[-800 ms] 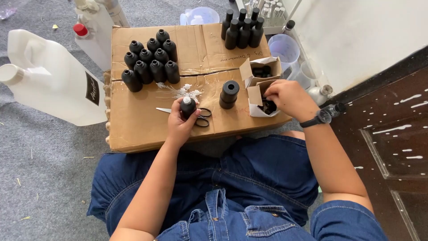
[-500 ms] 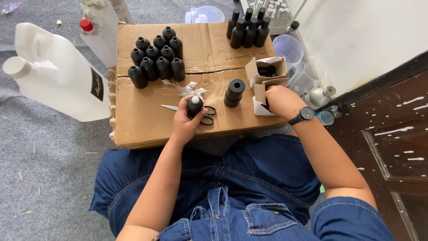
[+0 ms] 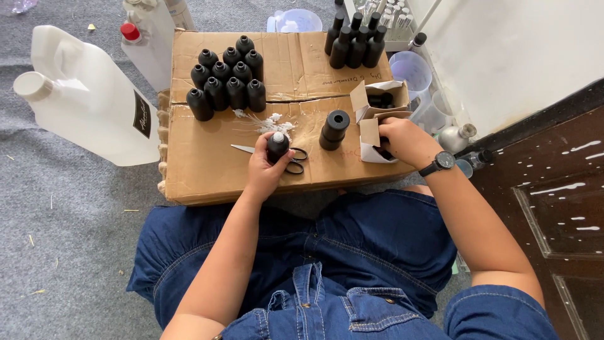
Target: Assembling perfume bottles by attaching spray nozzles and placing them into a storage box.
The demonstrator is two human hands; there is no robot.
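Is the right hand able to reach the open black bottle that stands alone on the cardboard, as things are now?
Probably yes. The open black bottle stands just beside the right hand, with only bare cardboard between them. But that hand is inside the small white box, so it must come out first.

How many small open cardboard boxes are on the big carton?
2. One box stands at the carton's right edge, dark items inside; the other box lies just nearer, the right hand reaching into it. None seems hidden.
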